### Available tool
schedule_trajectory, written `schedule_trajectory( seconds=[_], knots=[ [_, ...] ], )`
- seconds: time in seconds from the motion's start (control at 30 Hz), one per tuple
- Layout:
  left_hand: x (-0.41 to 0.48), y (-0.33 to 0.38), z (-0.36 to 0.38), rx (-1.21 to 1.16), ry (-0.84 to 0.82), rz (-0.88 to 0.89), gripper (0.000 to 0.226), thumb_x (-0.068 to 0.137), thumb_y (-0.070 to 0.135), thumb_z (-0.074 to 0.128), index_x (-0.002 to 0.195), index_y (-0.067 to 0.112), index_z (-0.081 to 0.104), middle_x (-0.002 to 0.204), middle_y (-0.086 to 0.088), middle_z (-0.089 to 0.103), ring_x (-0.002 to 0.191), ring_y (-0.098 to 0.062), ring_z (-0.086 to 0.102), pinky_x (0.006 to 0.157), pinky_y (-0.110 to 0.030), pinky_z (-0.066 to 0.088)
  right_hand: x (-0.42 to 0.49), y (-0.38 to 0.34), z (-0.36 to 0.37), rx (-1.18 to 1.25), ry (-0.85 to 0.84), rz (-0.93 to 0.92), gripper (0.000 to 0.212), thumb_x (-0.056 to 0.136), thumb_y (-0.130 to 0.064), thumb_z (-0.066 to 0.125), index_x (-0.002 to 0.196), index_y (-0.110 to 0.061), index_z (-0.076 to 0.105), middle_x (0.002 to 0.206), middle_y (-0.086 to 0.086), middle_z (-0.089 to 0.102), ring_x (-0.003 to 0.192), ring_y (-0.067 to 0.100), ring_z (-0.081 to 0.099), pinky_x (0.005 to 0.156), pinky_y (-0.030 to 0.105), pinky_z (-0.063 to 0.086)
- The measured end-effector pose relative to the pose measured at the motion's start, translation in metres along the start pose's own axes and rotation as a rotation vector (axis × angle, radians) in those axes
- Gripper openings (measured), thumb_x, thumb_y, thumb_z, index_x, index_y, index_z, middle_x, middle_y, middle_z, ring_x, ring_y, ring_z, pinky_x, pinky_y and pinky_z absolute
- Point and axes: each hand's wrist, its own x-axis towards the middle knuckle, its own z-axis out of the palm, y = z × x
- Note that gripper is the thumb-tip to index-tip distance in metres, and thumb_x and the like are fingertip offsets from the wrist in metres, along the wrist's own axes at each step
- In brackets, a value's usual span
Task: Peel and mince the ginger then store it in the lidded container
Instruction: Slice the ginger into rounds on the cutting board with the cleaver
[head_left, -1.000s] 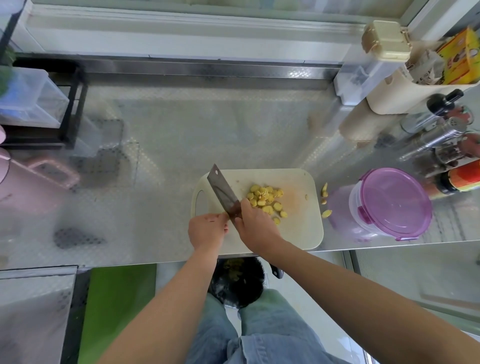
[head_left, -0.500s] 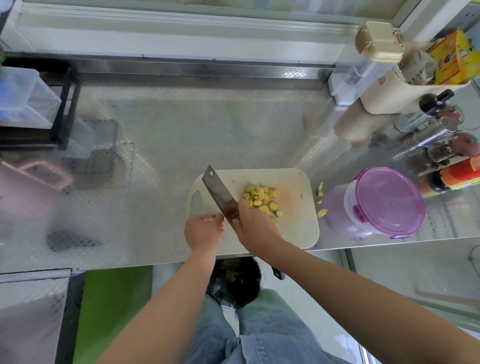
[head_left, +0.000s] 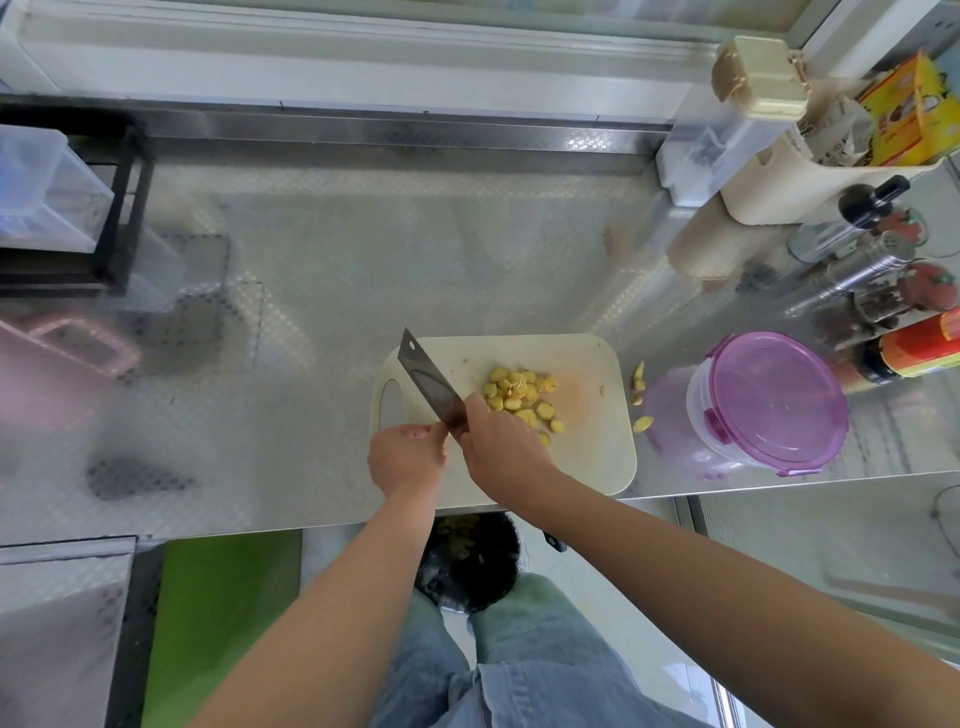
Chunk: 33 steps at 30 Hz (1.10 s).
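A pile of yellow ginger slices (head_left: 522, 397) lies in the middle of the cream cutting board (head_left: 592, 452). My right hand (head_left: 501, 444) grips the handle of a cleaver (head_left: 428, 382), whose blade points away to the upper left, just left of the pile. My left hand (head_left: 408, 457) is curled on the board with its fingertips against the blade's left side; whatever is under it is hidden. A few ginger bits (head_left: 640, 400) lie on the counter right of the board. The container with the purple lid (head_left: 774, 397) stands shut to the right.
Bottles and jars (head_left: 893, 312) and a cream holder (head_left: 810, 171) crowd the right side. A black rack with clear bins (head_left: 78, 208) stands at the back left, a pink object (head_left: 57, 353) below it. A black-lined bin (head_left: 467, 561) sits under the counter edge by my legs.
Both hands and the cleaver stay in nearly the same spot on the board. The view has shifted slightly, so everything sits a little further left.
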Motion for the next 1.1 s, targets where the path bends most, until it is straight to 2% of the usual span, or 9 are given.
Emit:
schedule_trajectory(
  seconds=[0.1, 0.2, 0.33, 0.53, 0.63, 0.73, 0.83, 0.93, 1.1],
  knots=[
    [0.002, -0.001, 0.001, -0.013, -0.007, -0.017, 0.026, 0.073, 0.025, 0.076, 0.051, 0.021, 0.063, 0.055, -0.002, 0.067, 0.065, -0.026, 0.07, 0.076, -0.042, 0.058, -0.003, 0.003, 0.001, -0.02, 0.004, -0.002, 0.014, 0.099, -0.016, 0.042, 0.095, -0.017, 0.029, 0.075, 0.002, 0.048, 0.064, 0.026, 0.046, 0.044, 0.029, 0.022],
    [0.006, -0.003, 0.002, -0.044, -0.012, -0.04, 0.03, 0.065, 0.026, 0.078, 0.044, 0.019, 0.058, 0.052, -0.002, 0.064, 0.067, -0.034, 0.07, 0.073, -0.047, 0.059, 0.002, 0.001, 0.002, 0.002, -0.005, 0.005, 0.014, 0.099, -0.013, 0.042, 0.093, -0.016, 0.029, 0.068, 0.001, 0.044, 0.058, 0.022, 0.044, 0.044, 0.031, 0.022],
    [0.01, -0.007, 0.004, -0.023, -0.029, -0.035, 0.028, 0.063, 0.031, 0.077, 0.048, 0.012, 0.063, 0.056, -0.007, 0.066, 0.07, -0.037, 0.068, 0.068, -0.04, 0.058, 0.009, -0.002, 0.0, 0.021, -0.016, 0.012, 0.013, 0.097, -0.009, 0.043, 0.093, -0.015, 0.031, 0.066, -0.001, 0.042, 0.055, 0.017, 0.041, 0.044, 0.031, 0.024],
    [0.007, -0.004, 0.002, -0.004, -0.032, -0.018, 0.034, 0.066, 0.031, 0.077, 0.042, 0.018, 0.056, 0.046, 0.001, 0.06, 0.058, -0.027, 0.064, 0.072, -0.044, 0.059, 0.007, -0.001, 0.0, 0.008, -0.022, 0.014, 0.013, 0.098, -0.011, 0.042, 0.093, -0.016, 0.031, 0.066, -0.002, 0.04, 0.054, 0.014, 0.038, 0.044, 0.03, 0.022],
    [0.01, -0.007, 0.003, -0.025, -0.048, -0.02, 0.028, 0.061, 0.035, 0.076, 0.046, 0.017, 0.062, 0.047, 0.001, 0.061, 0.066, -0.034, 0.068, 0.073, -0.047, 0.059, 0.012, -0.003, -0.001, 0.023, -0.026, 0.001, 0.011, 0.097, -0.009, 0.042, 0.094, -0.015, 0.033, 0.067, -0.002, 0.04, 0.06, 0.022, 0.044, 0.045, 0.03, 0.023],
    [0.007, -0.006, 0.001, -0.03, -0.06, 0.007, 0.024, 0.068, 0.033, 0.078, 0.054, 0.018, 0.067, 0.055, -0.001, 0.067, 0.066, -0.027, 0.069, 0.075, -0.044, 0.059, 0.009, 0.001, 0.0, 0.009, -0.023, 0.0, 0.007, 0.097, -0.01, 0.042, 0.097, -0.014, 0.036, 0.069, -0.001, 0.043, 0.063, 0.023, 0.046, 0.045, 0.032, 0.026],
    [0.007, -0.006, 0.0, -0.061, -0.056, -0.001, 0.025, 0.067, 0.03, 0.078, 0.049, 0.018, 0.065, 0.053, -0.004, 0.066, 0.064, -0.03, 0.068, 0.074, -0.046, 0.059, 0.009, -0.002, 0.0, 0.005, -0.024, -0.001, 0.012, 0.097, -0.01, 0.042, 0.094, -0.016, 0.032, 0.067, -0.002, 0.04, 0.058, 0.018, 0.041, 0.045, 0.031, 0.024],
    [0.008, -0.006, 0.001, -0.083, -0.053, -0.028, 0.027, 0.06, 0.031, 0.078, 0.044, 0.016, 0.062, 0.054, -0.009, 0.065, 0.07, -0.038, 0.068, 0.073, -0.042, 0.058, 0.011, -0.002, 0.0, 0.013, -0.023, 0.001, 0.011, 0.098, -0.01, 0.042, 0.095, -0.016, 0.033, 0.068, -0.002, 0.041, 0.057, 0.017, 0.04, 0.045, 0.03, 0.023],
    [0.006, -0.006, 0.002, -0.056, -0.043, 0.007, 0.029, 0.069, 0.032, 0.08, 0.048, 0.021, 0.063, 0.053, -0.003, 0.066, 0.065, -0.028, 0.069, 0.074, -0.046, 0.059, 0.005, 0.004, 0.004, -0.024, -0.011, -0.009, 0.009, 0.098, -0.012, 0.042, 0.097, -0.016, 0.034, 0.071, 0.0, 0.046, 0.059, 0.022, 0.046, 0.044, 0.031, 0.024]
  ],
)
